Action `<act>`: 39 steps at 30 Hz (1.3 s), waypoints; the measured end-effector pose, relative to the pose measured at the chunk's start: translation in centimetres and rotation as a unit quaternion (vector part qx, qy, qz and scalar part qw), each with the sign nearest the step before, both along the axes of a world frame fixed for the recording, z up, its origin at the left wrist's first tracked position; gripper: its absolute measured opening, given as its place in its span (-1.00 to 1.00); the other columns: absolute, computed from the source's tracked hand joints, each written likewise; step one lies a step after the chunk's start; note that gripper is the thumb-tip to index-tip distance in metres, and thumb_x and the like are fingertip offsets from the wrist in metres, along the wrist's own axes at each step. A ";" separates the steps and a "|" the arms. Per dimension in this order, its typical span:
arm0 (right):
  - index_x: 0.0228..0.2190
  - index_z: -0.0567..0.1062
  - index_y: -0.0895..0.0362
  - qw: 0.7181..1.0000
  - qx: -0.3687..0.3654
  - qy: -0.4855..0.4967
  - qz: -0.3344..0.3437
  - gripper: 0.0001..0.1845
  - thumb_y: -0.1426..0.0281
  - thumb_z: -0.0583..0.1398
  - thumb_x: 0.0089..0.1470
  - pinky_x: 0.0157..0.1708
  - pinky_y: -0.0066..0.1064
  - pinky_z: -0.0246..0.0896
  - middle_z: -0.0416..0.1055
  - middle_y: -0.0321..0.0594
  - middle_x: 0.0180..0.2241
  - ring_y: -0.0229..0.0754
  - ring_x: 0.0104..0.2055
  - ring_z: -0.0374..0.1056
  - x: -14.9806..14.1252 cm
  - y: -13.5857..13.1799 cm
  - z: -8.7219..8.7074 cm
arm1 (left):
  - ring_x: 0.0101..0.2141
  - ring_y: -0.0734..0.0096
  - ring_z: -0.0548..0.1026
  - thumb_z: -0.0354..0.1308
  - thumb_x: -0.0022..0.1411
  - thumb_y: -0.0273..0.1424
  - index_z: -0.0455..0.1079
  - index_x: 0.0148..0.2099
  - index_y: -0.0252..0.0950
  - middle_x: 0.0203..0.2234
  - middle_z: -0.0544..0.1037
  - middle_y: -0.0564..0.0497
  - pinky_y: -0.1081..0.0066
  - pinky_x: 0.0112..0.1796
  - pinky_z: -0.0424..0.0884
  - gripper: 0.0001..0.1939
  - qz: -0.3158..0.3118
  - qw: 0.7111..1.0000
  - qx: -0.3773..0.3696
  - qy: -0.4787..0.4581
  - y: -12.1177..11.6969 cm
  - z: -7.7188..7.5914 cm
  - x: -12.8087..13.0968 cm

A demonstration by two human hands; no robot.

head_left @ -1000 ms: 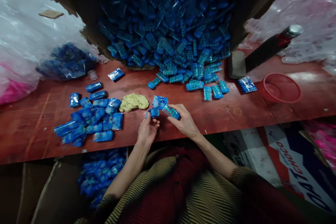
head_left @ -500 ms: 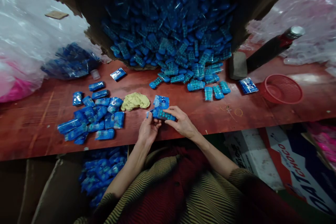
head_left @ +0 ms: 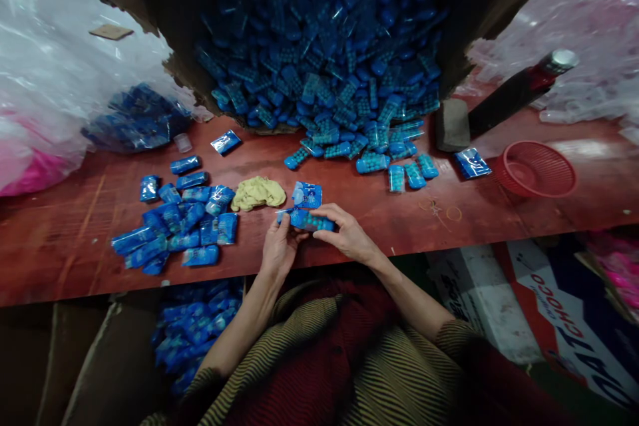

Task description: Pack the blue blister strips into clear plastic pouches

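Over the table's near edge, my right hand (head_left: pixel 352 237) grips a small clear bottle of blue balls (head_left: pixel 319 221) between thumb and fingers. My left hand (head_left: pixel 281 247) is closed, with its thumb on a blue printed wrapper (head_left: pixel 283 213) at the bottle's left end. Whether the bottle's end is inside the wrapper I cannot tell. Just beyond my fingers lie flat blue printed wrappers (head_left: pixel 307 194). To the left is a crumpled yellow-green lump (head_left: pixel 258 193), beside a group of blue-wrapped bottles (head_left: pixel 184 219).
A torn cardboard box (head_left: pixel 172 73) spills many blue bottles (head_left: pixel 324 100) onto the red table (head_left: pixel 479 213). At right are a red basket (head_left: pixel 536 170), a dark cylinder (head_left: pixel 519 93) against a grey block (head_left: pixel 452 125), and a blue packet (head_left: pixel 472 164). Plastic bags (head_left: pixel 40 66) flank the box.
The blue wrapper and the bottle's left end have come together between my hands, a little lower and closer to me. The flat wrappers beyond show more separately.
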State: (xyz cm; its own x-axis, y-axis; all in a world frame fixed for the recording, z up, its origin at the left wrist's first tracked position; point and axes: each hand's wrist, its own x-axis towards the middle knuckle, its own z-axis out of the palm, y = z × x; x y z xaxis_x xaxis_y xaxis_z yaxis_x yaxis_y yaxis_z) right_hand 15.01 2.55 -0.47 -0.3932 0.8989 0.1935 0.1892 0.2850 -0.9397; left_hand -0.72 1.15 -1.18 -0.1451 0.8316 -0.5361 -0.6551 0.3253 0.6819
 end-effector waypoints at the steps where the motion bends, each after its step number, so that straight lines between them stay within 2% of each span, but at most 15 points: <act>1: -0.05 0.42 0.03 1.000 0.016 -0.003 0.001 -0.60 0.42 0.23 0.01 0.04 -0.23 0.17 0.35 -0.18 -0.07 -0.16 -0.01 0.30 -0.1 0.0 -0.1 | -0.59 0.53 0.44 0.32 -0.05 -0.29 0.34 -0.37 -0.34 -0.58 0.49 0.09 0.51 -0.54 0.43 -0.73 0.003 1.000 0.001 0.003 0.0 0.1 0.0; 6: 0.00 0.38 0.02 0.997 0.046 -0.041 -0.037 -0.59 0.41 0.17 0.07 0.07 -0.19 0.17 0.31 -0.13 -0.03 -0.12 0.03 0.27 -0.9 -0.4 -1.2 | -0.48 0.46 0.52 0.30 -0.01 -0.31 0.36 -0.35 -0.35 -0.49 0.55 0.03 0.49 -0.45 0.45 -0.75 0.011 1.000 -0.006 -0.001 0.2 0.6 0.3; 12: -0.03 0.38 0.05 0.993 0.047 -0.015 -0.109 -0.61 0.39 0.19 0.06 0.07 -0.18 0.20 0.34 -0.11 -0.06 -0.10 0.02 0.28 -1.6 -1.0 -1.9 | -0.48 0.46 0.51 0.32 -0.04 -0.37 0.39 -0.35 -0.36 -0.49 0.56 0.02 0.47 -0.42 0.45 -0.77 0.002 1.000 -0.005 -0.007 0.1 1.0 0.8; 15: 0.03 0.33 0.07 0.990 0.056 -0.033 -0.125 -0.58 0.40 0.14 0.10 0.09 -0.13 0.19 0.32 -0.06 -0.04 -0.06 0.05 0.26 -2.1 -1.5 -1.9 | -0.48 0.46 0.50 0.32 -0.03 -0.37 0.39 -0.38 -0.36 -0.51 0.55 0.02 0.47 -0.42 0.44 -0.79 0.000 1.000 -0.014 -0.026 0.1 1.0 1.0; 19: 0.10 0.27 0.05 0.994 0.059 -0.066 -0.061 -0.52 0.42 0.09 0.13 0.12 -0.12 0.16 0.24 -0.03 0.06 -0.02 0.14 0.18 -2.7 -2.0 -1.5 | -0.51 0.56 0.47 0.26 0.04 -0.46 0.40 -0.37 -0.36 -0.51 0.54 0.05 0.58 -0.48 0.39 -0.90 0.006 0.995 -0.075 -0.061 0.4 1.2 1.1; 23: 0.08 0.31 0.03 1.000 0.004 0.027 0.001 -0.58 0.41 0.06 0.16 0.16 -0.15 0.09 0.25 -0.09 0.08 -0.09 0.16 0.16 -2.1 -1.6 -1.0 | -0.51 0.54 0.48 0.18 0.12 -0.53 0.41 -0.36 -0.33 -0.49 0.55 0.05 0.55 -0.47 0.41 -0.98 -0.032 0.989 -0.118 -0.082 0.7 1.6 0.3; 25: 0.08 0.29 0.00 0.992 -0.073 0.098 0.028 -0.55 0.41 0.10 0.13 0.10 -0.19 0.17 0.28 -0.15 0.05 -0.14 0.08 0.24 -1.5 -1.1 -1.0 | -0.47 0.49 0.51 0.15 0.14 -0.52 0.42 -0.33 -0.31 -0.45 0.56 0.03 0.48 -0.41 0.45 -0.96 -0.071 0.987 -0.110 -0.088 0.7 1.8 -0.2; 28: 0.10 0.25 -0.04 0.962 -0.187 0.190 0.063 -0.38 0.39 0.23 -0.01 -0.16 -0.37 0.34 0.33 -0.24 -0.06 -0.28 -0.21 0.34 -0.9 -0.2 -1.1 | -0.38 0.40 0.54 0.10 0.18 -0.51 0.44 -0.23 -0.33 -0.39 0.58 -0.04 0.40 -0.32 0.47 -0.88 -0.129 0.984 -0.080 -0.096 0.6 1.9 -0.8; 30: 0.11 0.23 -0.07 0.952 -0.218 0.206 0.065 -0.25 0.41 0.30 -0.13 -0.32 -0.50 0.32 0.31 -0.31 -0.13 -0.40 -0.40 0.26 -0.6 0.2 -1.1 | -0.34 0.35 0.55 0.08 0.18 -0.52 0.44 -0.20 -0.35 -0.38 0.58 -0.07 0.36 -0.27 0.48 -0.85 -0.158 0.980 -0.068 -0.098 0.6 2.0 -1.1; 32: 0.12 0.20 -0.12 0.951 -0.227 0.201 0.062 -0.14 0.44 0.35 -0.22 -0.43 -0.57 0.26 0.27 -0.35 -0.16 -0.47 -0.49 0.16 -0.4 0.5 -0.8 | -0.31 0.31 0.55 0.10 0.15 -0.53 0.44 -0.21 -0.36 -0.39 0.58 -0.08 0.32 -0.23 0.47 -0.86 -0.176 0.978 -0.062 -0.098 0.6 2.1 -1.3; 35: 0.16 0.14 -0.15 0.948 -0.241 0.190 0.080 -0.03 0.46 0.37 -0.27 -0.49 -0.60 0.21 0.26 -0.38 -0.19 -0.48 -0.53 0.12 -0.1 0.8 -0.1 | -0.25 0.24 0.54 0.17 0.09 -0.54 0.43 -0.21 -0.37 -0.38 0.57 -0.10 0.28 -0.18 0.46 -0.83 -0.194 0.974 -0.045 -0.112 0.5 2.1 -1.3; 39: 0.20 0.09 -0.07 0.947 -0.258 0.163 0.104 0.00 0.47 0.36 -0.25 -0.33 -0.51 0.30 0.32 -0.35 -0.23 -0.39 -0.41 0.26 0.4 0.9 0.5 | -0.18 0.19 0.52 0.21 0.04 -0.54 0.42 -0.17 -0.38 -0.32 0.57 -0.13 0.25 -0.13 0.44 -0.76 -0.212 0.968 -0.030 -0.134 0.1 2.0 -0.9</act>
